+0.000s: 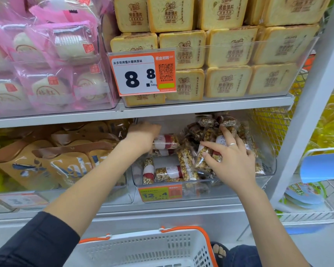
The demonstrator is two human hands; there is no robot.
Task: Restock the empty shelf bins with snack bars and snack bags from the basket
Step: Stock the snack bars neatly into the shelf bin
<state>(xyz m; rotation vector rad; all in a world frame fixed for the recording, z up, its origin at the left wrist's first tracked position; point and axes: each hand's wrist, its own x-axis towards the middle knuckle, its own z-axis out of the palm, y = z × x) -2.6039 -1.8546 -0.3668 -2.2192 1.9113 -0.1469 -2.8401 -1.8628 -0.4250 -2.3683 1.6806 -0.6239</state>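
**Two Hands Busy in the Snack Bar Bin**

Both hands are inside the clear bin (pixel 266 170) on the lower shelf. The right hand (pixel 231 157) lies on a heap of snack bars (pixel 204 151), with its fingers spread and only a little bent. It presses on the bars, and I think it is pushing them together so they do not slide. The thumb points left across one bar.

The left hand (pixel 143 135) reaches farther back. Its fingers curl down behind a bar with a red and white label (pixel 166 141). I cannot tell if it grips that bar or only touches it.

That bar lies flat, and its long side runs left to right. Near the front, one bar (pixel 148 171) points front to back, and the bar beside it (pixel 169 173) lies left to right again. On the right the bars are jumbled and point many ways.

So the bin is partly full. Its left side shows bare floor, which may be why the left hand works there.

A price tag (pixel 160 192) hangs on the bin front. Brown snack bags (pixel 52 162) fill the next bin to the left. Below, the white basket (pixel 143 249) with orange handles waits close by. I cannot see anything left in it.
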